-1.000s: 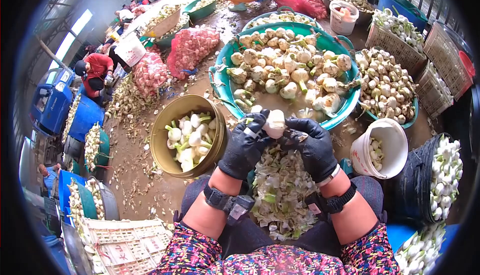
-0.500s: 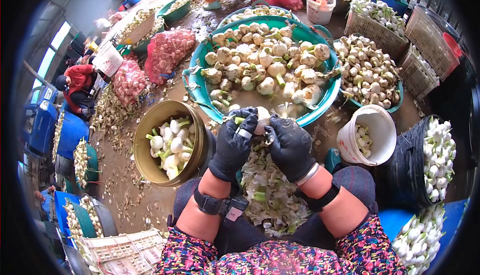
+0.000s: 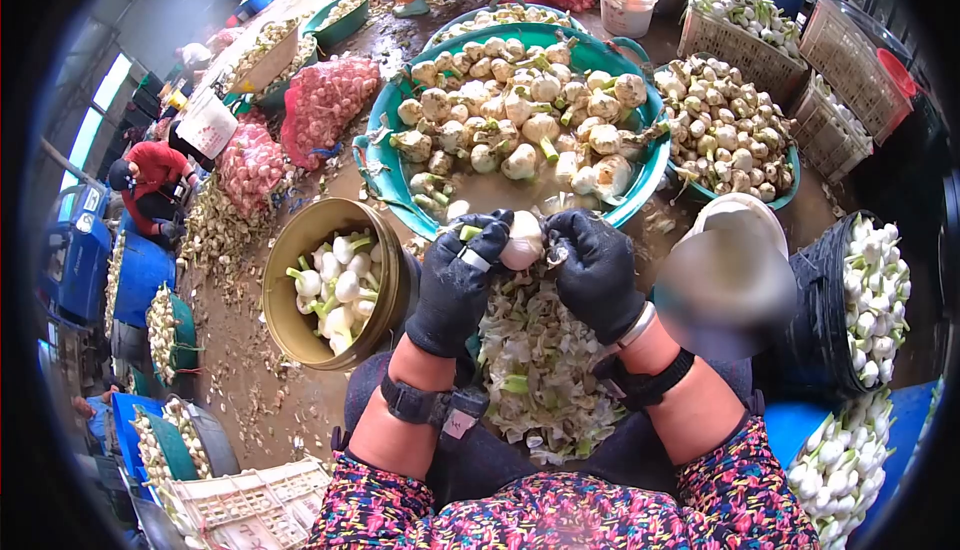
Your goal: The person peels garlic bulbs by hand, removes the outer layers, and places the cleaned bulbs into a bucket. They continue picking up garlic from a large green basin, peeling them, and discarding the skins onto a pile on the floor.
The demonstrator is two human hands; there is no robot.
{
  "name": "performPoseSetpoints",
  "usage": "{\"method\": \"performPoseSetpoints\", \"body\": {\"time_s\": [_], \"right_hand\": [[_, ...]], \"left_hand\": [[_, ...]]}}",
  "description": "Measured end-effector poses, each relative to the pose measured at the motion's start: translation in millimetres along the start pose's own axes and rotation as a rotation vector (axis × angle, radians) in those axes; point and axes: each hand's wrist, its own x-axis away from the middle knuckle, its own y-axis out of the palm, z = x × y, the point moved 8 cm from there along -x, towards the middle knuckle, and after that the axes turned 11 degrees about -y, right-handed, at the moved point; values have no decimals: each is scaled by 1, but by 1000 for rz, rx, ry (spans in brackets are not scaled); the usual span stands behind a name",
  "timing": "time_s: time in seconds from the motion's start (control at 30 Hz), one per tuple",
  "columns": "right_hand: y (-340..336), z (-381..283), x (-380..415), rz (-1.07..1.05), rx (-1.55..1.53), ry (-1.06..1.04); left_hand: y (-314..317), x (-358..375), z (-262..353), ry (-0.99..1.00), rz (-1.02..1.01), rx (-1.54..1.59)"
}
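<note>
In black gloves, both my hands are raised above my lap, close to the near rim of a wide green tub of unpeeled garlic. My left hand is closed around a garlic bulb with a purplish-white side, its green stem end showing between the fingers. Beside the bulb, my right hand is closed in a pinch on a scrap of dry garlic skin. Beneath my hands lies a heap of garlic peelings. Left of them stands an olive-brown bucket holding white peeled bulbs.
A white bucket, partly blurred, stands at right, beside a black basket of peeled garlic. Another tub of garlic sits behind them. Red mesh sacks lie far left, near a crouching person in red. A plastic crate is lower left.
My right hand has moved slightly right, away from the bulb, and the bulb's side shows more fully. The camera view has shifted a little. A blur now covers part of the white bucket.
</note>
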Motion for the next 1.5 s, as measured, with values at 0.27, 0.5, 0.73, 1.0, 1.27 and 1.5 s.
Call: {"method": "performPoseSetpoints", "body": {"time_s": [0.27,0.5,0.73,1.0,1.27,1.5], "right_hand": [[8,-25,8,-36,291,-203],[15,-29,11,-158,484,-222],[11,-27,8,-103,347,-240],[-2,-5,5,-2,129,-27],[20,38,18,-104,-510,357],[35,25,20,-105,-848,539]], "left_hand": [[28,17,-55,-778,-3,891],[20,8,-41,-499,6,580],[16,9,-46,-547,-141,691],[22,17,-38,-662,-393,991],[29,22,-49,-678,-361,1125],[18,16,-54,-665,-270,860]]}}
